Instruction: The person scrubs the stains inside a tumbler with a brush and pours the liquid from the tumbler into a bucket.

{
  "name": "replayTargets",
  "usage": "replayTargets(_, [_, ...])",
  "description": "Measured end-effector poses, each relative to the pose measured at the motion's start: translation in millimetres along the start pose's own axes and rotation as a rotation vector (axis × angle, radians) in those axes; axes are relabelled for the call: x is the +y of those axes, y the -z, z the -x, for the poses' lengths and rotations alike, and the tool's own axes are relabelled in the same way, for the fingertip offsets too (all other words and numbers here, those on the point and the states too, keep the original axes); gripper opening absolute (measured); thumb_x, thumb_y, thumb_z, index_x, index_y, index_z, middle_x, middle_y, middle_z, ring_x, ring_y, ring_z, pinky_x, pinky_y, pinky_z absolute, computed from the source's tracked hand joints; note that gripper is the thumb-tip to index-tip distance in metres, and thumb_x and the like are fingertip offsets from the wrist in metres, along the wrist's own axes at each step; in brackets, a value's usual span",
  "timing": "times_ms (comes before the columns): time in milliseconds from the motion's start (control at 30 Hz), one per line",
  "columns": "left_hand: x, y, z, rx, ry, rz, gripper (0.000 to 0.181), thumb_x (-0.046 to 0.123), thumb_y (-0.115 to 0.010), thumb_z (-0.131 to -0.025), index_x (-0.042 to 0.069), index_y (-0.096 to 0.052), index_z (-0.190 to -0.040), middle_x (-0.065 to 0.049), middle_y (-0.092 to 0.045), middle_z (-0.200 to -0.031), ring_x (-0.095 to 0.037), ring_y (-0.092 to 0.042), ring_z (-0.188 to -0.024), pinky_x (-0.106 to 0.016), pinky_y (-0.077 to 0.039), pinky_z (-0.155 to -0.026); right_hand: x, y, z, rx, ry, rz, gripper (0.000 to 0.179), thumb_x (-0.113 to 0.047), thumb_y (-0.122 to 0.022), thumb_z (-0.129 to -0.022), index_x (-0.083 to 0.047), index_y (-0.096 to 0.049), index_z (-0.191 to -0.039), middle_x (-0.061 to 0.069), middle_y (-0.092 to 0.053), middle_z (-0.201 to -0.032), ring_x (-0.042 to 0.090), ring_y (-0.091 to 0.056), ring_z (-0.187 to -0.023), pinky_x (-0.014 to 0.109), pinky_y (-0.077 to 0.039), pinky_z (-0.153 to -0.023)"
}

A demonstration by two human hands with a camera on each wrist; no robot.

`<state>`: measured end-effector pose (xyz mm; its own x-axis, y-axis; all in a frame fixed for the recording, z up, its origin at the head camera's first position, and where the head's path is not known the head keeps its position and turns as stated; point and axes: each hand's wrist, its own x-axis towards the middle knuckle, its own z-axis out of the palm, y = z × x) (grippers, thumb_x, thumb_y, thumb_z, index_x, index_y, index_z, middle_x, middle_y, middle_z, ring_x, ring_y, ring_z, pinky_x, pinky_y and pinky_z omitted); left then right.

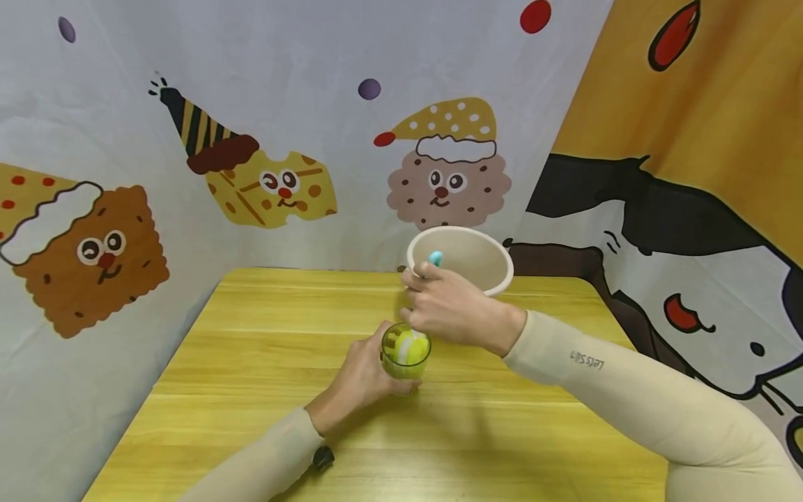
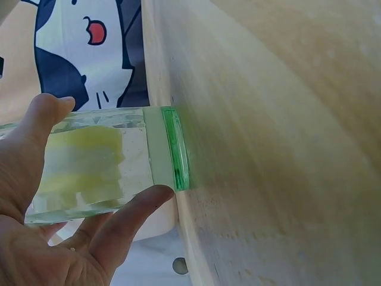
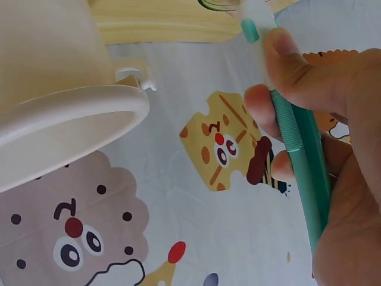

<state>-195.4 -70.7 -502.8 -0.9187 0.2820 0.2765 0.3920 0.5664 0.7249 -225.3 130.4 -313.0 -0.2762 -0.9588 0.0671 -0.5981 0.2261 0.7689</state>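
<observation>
My left hand [image 1: 365,371] grips a clear greenish drinking glass [image 1: 394,369], its thumb and fingers around the sides. In the left wrist view the glass's thick green base [image 2: 176,149] is close over the table. Inside sits the yellow and white sponge head [image 1: 409,346] of a cup brush. My right hand [image 1: 461,310] holds the brush by its teal ribbed handle [image 3: 287,122], thumb and fingers curled round it. A white neck [image 3: 260,56] leads from the handle toward the glass rim. In the head view the handle's blue end [image 1: 436,258] shows above the right hand.
A cream-white tub [image 1: 507,268] stands at the table's back edge, just behind my right hand; its side lug [image 3: 134,74] shows in the right wrist view. The wood-look table [image 1: 251,362] meets a cartoon-printed cloth [image 1: 351,174] at the back and sides.
</observation>
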Motion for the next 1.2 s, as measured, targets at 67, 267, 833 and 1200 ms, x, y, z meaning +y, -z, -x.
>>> replayTargets(67, [0.0,0.2,0.2,-0.002,0.001,0.008,0.085,0.033,-0.115,-0.073,0.022,-0.062,-0.138,0.003,-0.082,-0.113,-0.014,-0.081,-0.103,-0.027,-0.067,-0.086,0.4,0.8,0.2,-0.018,0.004,-0.015,0.016,-0.038,-0.096,-0.092,-0.032,-0.086,-0.103,-0.006,-0.088,-0.112,0.022,-0.064,-0.12,0.04,-0.044,-0.107])
replayTargets(267, [-1.2,-0.7,1.2,-0.009,0.006,0.013,0.084,0.034,-0.115,-0.074,0.023,-0.062,-0.138,0.004,-0.083,-0.114,-0.014,-0.082,-0.106,-0.029,-0.068,-0.089,0.8,2.9,-0.4,-0.087,-0.003,-0.108,0.022,-0.033,-0.101,-0.086,-0.028,-0.084,-0.099,-0.004,-0.088,-0.104,0.023,-0.065,-0.117,0.04,-0.048,-0.103])
replayTargets(833, [-2.0,0.3,-1.0,-0.016,-0.039,-0.038,0.085,0.036,-0.113,-0.077,0.021,-0.062,-0.143,0.005,-0.084,-0.115,-0.015,-0.083,-0.103,-0.028,-0.069,-0.087,-30.2,-7.0,-2.3,-0.07,-0.005,-0.057,0.022,-0.039,-0.098,-0.09,-0.03,-0.086,-0.107,-0.006,-0.089,-0.106,0.02,-0.071,-0.111,0.038,-0.048,-0.107])
replayTargets(1200, [-2.2,-0.7,-0.4,-0.016,-0.024,-0.04,0.088,0.037,-0.113,-0.076,0.021,-0.061,-0.145,0.002,-0.085,-0.117,-0.016,-0.084,-0.105,-0.027,-0.068,-0.089,-42.5,-19.1,-1.6,-0.037,-0.075,-0.032,0.017,-0.042,-0.095,-0.093,-0.031,-0.086,-0.102,-0.005,-0.09,-0.101,0.02,-0.07,-0.109,0.041,-0.043,-0.106])
